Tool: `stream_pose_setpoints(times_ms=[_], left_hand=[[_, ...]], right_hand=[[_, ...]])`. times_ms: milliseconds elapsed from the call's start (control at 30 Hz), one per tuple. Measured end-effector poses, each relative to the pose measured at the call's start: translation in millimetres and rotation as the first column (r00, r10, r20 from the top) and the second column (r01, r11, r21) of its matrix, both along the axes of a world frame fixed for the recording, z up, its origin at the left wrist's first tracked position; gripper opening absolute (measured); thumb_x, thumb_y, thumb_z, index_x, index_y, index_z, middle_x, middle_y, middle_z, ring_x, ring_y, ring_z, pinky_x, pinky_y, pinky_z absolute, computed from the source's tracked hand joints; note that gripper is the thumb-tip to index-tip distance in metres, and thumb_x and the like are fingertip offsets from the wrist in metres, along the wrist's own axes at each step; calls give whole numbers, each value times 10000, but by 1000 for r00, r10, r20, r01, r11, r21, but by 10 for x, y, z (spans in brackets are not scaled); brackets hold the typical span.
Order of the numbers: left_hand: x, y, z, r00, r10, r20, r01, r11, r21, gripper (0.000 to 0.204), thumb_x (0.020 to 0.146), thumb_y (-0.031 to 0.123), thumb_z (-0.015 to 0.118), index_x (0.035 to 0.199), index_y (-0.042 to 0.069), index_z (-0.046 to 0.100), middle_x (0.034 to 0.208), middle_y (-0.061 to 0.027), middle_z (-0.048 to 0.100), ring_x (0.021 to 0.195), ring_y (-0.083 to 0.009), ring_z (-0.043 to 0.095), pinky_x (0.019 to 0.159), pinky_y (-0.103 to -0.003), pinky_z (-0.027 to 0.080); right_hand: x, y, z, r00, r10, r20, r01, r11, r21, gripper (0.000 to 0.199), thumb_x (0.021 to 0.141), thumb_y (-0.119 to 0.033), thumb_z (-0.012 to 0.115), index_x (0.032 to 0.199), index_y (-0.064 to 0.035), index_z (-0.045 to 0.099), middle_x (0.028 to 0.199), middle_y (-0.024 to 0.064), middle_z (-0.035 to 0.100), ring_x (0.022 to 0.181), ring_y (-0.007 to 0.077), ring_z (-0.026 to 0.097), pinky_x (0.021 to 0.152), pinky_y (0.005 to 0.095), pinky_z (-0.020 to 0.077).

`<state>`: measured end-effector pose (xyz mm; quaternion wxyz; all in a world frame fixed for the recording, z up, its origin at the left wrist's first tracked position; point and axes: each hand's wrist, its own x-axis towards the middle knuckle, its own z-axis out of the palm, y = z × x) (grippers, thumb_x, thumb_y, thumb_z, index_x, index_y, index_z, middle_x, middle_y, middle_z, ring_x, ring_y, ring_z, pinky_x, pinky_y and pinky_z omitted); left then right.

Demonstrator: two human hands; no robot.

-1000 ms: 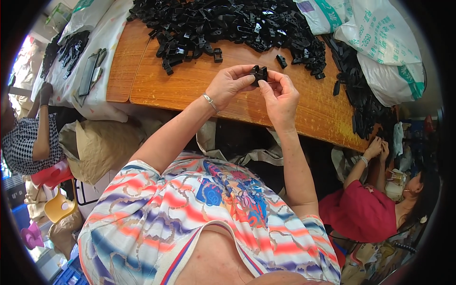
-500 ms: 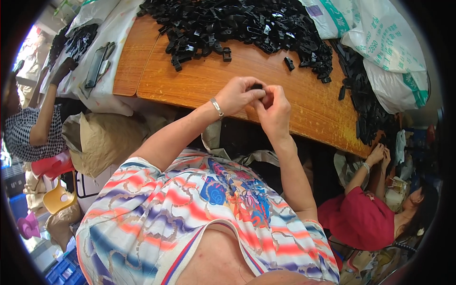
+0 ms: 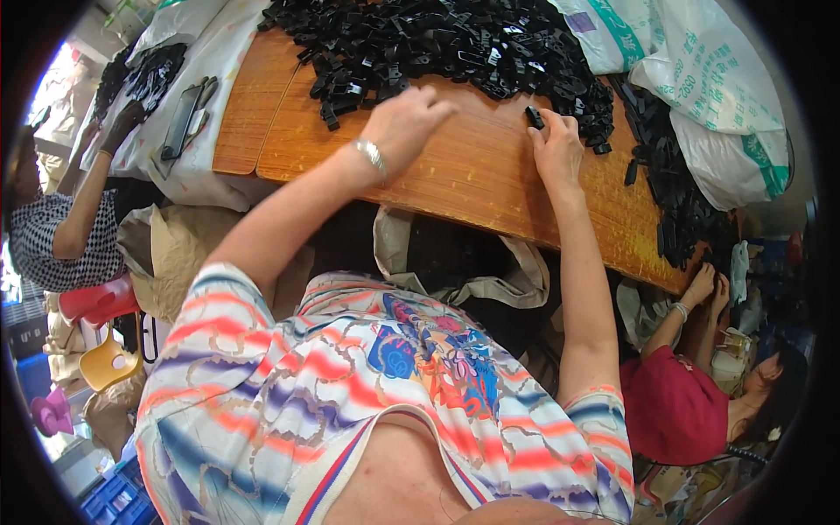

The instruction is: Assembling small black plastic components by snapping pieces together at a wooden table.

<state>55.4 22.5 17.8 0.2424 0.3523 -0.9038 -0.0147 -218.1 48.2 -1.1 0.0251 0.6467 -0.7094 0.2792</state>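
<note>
Black plastic clips [image 3: 455, 39] lay in a big heap on the brown wooden table [image 3: 472, 175]. The right hand [image 3: 556, 144] pinched one small black clip [image 3: 535, 116] at the heap's edge. The left hand [image 3: 404, 122] hovered over the heap, fingers loosely curled, holding nothing visible.

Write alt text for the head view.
A person's two hands reach over a wooden table to a big pile of small black plastic parts: the right hand pinches one black part, the left hand hovers open. Two other people work at either side.
</note>
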Motion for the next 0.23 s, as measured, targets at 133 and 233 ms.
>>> stream_pose_setpoints(times_ms=[133, 233], left_hand=[[54, -510, -29, 949, -48, 310, 59, 998, -26, 404, 788, 49, 646, 1181, 138, 624, 1054, -92, 541, 1032, -254, 559, 798, -325, 552], [35, -623, 9, 893, -56, 447, 63, 998, -1, 390, 786, 57, 652, 1172, 108, 622, 1080, -90, 542, 1044, -259, 558, 823, -305, 556]], right_hand=[[-27, -206, -52, 992, 26, -125, -11, 993, 120, 360, 831, -180, 738, 1175, -126, 647, 1045, 151, 627, 915, 359, 653, 773, 437, 537], [-97, -228, 41, 890, -97, 445, -125, 888, 442, 424, 839, -242, 743, 1233, -121, 644, 1236, 208, 629, 942, 296, 701, 834, 398, 537]])
